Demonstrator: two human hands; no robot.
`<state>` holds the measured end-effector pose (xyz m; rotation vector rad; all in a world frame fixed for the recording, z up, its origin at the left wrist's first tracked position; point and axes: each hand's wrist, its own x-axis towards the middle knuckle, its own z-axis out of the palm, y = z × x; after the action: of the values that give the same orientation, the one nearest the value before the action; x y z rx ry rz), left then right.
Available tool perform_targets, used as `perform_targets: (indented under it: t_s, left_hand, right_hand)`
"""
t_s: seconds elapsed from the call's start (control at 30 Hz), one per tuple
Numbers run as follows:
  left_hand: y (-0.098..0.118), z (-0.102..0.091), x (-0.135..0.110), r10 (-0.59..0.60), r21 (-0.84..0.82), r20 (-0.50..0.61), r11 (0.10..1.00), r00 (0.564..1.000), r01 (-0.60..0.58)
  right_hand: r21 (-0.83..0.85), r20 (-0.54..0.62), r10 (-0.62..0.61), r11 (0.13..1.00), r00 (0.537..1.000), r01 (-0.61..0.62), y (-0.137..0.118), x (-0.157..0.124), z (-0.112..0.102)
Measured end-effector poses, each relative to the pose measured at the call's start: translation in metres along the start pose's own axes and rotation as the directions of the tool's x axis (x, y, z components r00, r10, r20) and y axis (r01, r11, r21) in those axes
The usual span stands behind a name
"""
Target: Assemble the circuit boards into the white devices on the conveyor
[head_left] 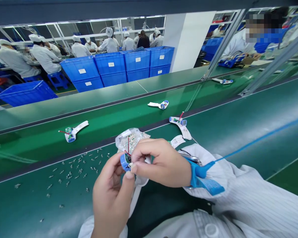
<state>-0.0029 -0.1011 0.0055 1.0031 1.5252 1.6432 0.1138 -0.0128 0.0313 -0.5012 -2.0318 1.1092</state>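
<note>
My left grip (111, 193) and right grip (159, 162) pinch a light, fragile blue plastic housing (124, 163); I'd hold its shell, sparing the circuit board (128, 158) and thin red wire (128, 147).

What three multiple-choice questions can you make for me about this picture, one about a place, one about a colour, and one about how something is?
1. Where is the clear plastic bag of tiny parts?
A) Inside a blue crate
B) On the green conveyor belt, just past the left hand and right hand
C) On a blue stool

2. What colour is the fabric wrist strap on the right wrist?
A) Blue
B) Red
C) Yellow

3. How is the small white-and-blue plastic device right now?
A) Lying alone on the belt
B) Pinched between both hands
C) Stacked in a crate

Answers:
1. B, because the bag rests on the belt just past the fingers.
2. A, because the strap and its cord are blue.
3. B, because fingers of both hands grip it.
</note>
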Motion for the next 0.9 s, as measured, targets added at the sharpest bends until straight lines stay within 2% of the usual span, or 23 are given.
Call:
perform_targets:
  t_s: [0.1, 0.2, 0.27, 0.33, 0.37, 0.43, 0.5, 0.57, 0.67, 0.77, 0.9]
  left_hand:
    - [0.001, -0.001, 0.002, 0.029, 0.076, 0.003, 0.997, 1.000, -0.029]
    - [0.001, -0.002, 0.003, 0.060, 0.086, -0.007, 0.995, 0.998, -0.059]
    - [0.000, -0.002, 0.003, 0.052, 0.053, -0.007, 0.997, 0.999, -0.051]
    - [-0.001, -0.004, 0.003, 0.058, 0.048, 0.007, 0.997, 0.998, -0.058]
    - [-0.002, -0.005, 0.003, 0.076, 0.069, 0.019, 0.995, 0.997, -0.077]
    - [-0.004, -0.008, 0.003, 0.147, 0.147, 0.063, 0.977, 0.987, -0.155]
    - [-0.004, -0.012, 0.004, 0.211, 0.238, 0.122, 0.942, 0.970, -0.235]
    - [-0.004, -0.015, 0.006, 0.242, 0.322, 0.165, 0.903, 0.956, -0.284]
    - [-0.004, -0.018, 0.008, 0.297, 0.426, 0.240, 0.823, 0.924, -0.376]
    - [-0.004, -0.022, 0.011, 0.388, 0.464, 0.326, 0.728, 0.862, -0.504]
    - [-0.005, -0.024, 0.013, 0.499, 0.489, 0.360, 0.618, 0.788, -0.615]
  right_hand:
    - [0.096, -0.009, 0.093, 0.991, 0.996, -0.092, 0.005, 0.004, 0.005]
    - [0.175, -0.040, 0.068, 0.983, 0.997, -0.060, 0.014, 0.008, 0.001]
    - [0.163, -0.092, 0.081, 0.985, 0.993, -0.065, 0.020, 0.013, -0.004]
    - [0.063, -0.127, 0.128, 0.991, 0.984, -0.121, 0.026, 0.020, -0.009]
    - [0.002, -0.105, 0.148, 0.989, 0.983, -0.149, 0.028, 0.023, -0.011]
    - [-0.068, 0.085, 0.160, 0.986, 0.983, -0.154, 0.030, 0.029, -0.015]
    - [-0.026, 0.349, 0.131, 0.991, 0.928, -0.130, 0.032, 0.032, -0.018]
    - [0.052, 0.499, 0.108, 0.987, 0.860, -0.154, 0.034, 0.033, -0.019]
    - [0.120, 0.518, 0.123, 0.969, 0.847, -0.215, 0.038, 0.030, -0.017]
    - [0.192, 0.508, 0.111, 0.952, 0.854, -0.238, 0.041, 0.026, -0.013]
    - [0.307, 0.414, 0.143, 0.908, 0.899, -0.286, 0.040, 0.019, -0.007]
